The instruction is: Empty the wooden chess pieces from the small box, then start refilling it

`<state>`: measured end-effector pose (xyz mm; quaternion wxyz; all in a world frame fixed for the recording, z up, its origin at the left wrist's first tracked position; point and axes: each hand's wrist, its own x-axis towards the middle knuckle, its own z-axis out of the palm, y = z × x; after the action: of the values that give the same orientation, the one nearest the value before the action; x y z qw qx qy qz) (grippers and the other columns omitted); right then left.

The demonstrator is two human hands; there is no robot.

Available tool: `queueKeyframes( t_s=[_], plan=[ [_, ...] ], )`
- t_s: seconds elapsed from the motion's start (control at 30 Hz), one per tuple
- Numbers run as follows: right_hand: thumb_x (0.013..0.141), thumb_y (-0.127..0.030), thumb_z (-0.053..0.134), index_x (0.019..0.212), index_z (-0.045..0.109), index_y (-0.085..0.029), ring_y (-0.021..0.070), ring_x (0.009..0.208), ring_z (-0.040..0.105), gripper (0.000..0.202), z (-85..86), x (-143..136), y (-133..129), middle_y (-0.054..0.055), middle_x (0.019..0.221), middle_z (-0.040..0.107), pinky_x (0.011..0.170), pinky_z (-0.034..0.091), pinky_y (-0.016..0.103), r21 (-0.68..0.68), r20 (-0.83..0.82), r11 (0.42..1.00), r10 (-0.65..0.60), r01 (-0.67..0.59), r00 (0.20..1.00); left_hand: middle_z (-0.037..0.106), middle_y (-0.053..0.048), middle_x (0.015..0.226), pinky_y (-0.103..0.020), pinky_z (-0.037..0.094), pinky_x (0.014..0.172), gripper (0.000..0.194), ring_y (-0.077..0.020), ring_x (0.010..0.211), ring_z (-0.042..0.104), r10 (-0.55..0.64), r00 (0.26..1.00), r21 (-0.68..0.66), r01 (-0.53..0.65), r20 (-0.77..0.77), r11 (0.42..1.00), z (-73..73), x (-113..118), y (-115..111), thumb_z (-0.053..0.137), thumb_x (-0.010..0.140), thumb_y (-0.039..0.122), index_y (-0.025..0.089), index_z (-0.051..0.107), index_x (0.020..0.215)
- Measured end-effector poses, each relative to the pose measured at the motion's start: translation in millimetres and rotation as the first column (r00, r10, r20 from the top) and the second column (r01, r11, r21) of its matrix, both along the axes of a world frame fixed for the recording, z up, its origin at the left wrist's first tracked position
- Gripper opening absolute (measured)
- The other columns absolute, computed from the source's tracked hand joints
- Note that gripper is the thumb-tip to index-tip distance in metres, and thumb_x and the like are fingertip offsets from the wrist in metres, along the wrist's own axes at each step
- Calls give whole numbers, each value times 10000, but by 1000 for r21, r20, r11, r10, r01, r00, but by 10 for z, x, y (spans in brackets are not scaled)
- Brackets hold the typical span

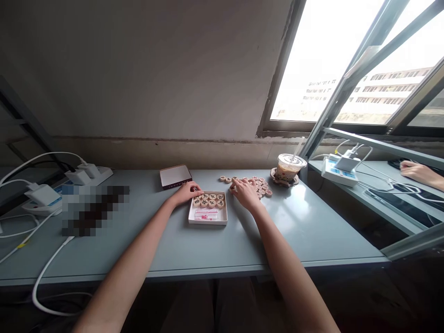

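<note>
A shallow white box (207, 221) sits on the desk with two rows of round wooden Chinese chess pieces (212, 203) in its far part. In its near part lies a small clear plastic bag (206, 214) with pink markings. My left hand (186, 193) is closed at the box's far left corner, its fingertips on the edge beside the pieces. To the right of the box, my right hand (245, 192) bends over a spread of loose pieces (262, 186). Its fingertips close on one piece at the left side of the spread, which they partly hide.
The box lid (175, 176) lies behind my left hand. A lidded drink cup (290, 169) with a straw stands on a coaster at the back right. Power strips (45, 199) and cables are at left. On the right-hand desk rest another power strip (340, 170) and another person's hand (416, 173).
</note>
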<state>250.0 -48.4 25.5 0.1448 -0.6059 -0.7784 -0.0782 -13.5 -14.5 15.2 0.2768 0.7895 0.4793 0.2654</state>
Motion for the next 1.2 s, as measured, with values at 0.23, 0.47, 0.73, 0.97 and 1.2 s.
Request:
queueKeyframes(
  t_s=[0.23,0.47,0.73,0.97,1.2],
  plan=[
    [841,-336,599,971,661,-239,185,903,574,173,209,-91,-59,19,949,675,883,349,358,40,-337,990,141,-136,931,646,-82,954,-370,429,878,389,-244,942,559,-19,1000,-25,20,16,1000,7,3,-14,586,707,551,178,667,777],
    [807,-304,663,936,680,-257,177,988,543,139,185,-693,-359,32,1034,629,833,375,294,-11,-345,788,575,-616,742,642,-74,956,-360,450,852,369,-231,911,577,-75,997,-62,73,-25,995,75,-10,-48,519,750,499,172,659,850],
    [861,-249,578,897,584,-205,154,864,572,56,133,-764,-386,8,882,652,793,313,293,-11,-261,835,529,-550,808,567,-78,1232,-330,411,958,471,-244,1148,514,-203,979,-205,192,-34,960,233,-71,-134,560,750,490,216,590,1132],
    [940,-272,407,1094,577,-231,209,1087,480,233,127,-351,-29,64,1175,584,899,326,363,178,-217,982,98,-59,971,462,-62,1368,-390,359,1025,835,-278,1297,382,-287,955,-308,251,-78,918,330,-127,-216,733,608,507,355,398,1356],
    [951,-222,298,1263,459,-167,274,1364,209,356,-149,-185,112,121,1416,390,1052,126,612,-56,-12,998,31,-32,999,454,-61,1363,-389,371,1026,805,-293,1287,389,-296,953,-281,265,-71,922,319,-129,-202,772,550,492,337,496,1290]
  ],
)
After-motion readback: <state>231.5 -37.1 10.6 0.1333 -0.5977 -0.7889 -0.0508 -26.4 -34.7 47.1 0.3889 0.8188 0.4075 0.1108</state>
